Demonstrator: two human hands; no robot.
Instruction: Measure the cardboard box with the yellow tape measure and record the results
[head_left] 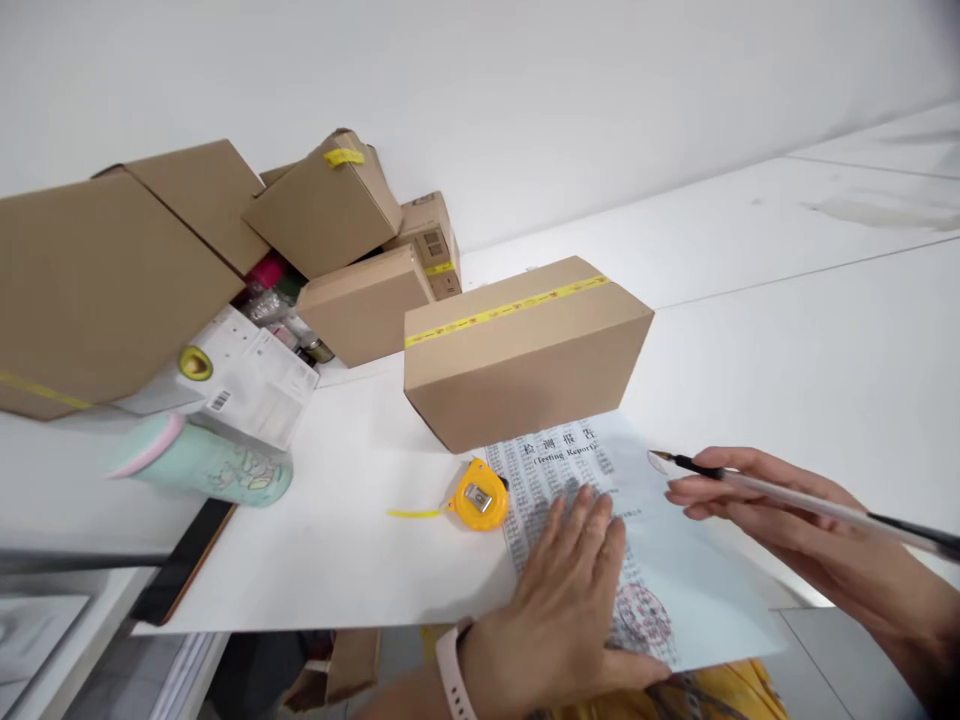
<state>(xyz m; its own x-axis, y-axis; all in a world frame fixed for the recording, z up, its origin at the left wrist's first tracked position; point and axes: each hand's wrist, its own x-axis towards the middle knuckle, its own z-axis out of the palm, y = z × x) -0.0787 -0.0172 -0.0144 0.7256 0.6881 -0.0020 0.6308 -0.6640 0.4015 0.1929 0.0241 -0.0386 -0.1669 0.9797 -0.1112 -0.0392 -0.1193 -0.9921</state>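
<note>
My left hand (574,590) lies flat with its fingers spread on a pale blue printed sheet (682,580) headed "Testing Report". Between the thumb and fingers of my right hand (795,510) is a pen (787,497) with a clear barrel and black grip, its tip pointing left above the sheet's right side. A yellow tape measure (480,497) sits left of the sheet, a short strip of its blade pulled out. Just behind the sheet stands a long cardboard box (529,365) sealed with yellow tape.
Several cardboard boxes (322,205) are piled at the back left. A mint tumbler with a pink lid (232,465) and a white package with an avocado picture (255,380) are at the left. The white table's (337,580) front edge runs below.
</note>
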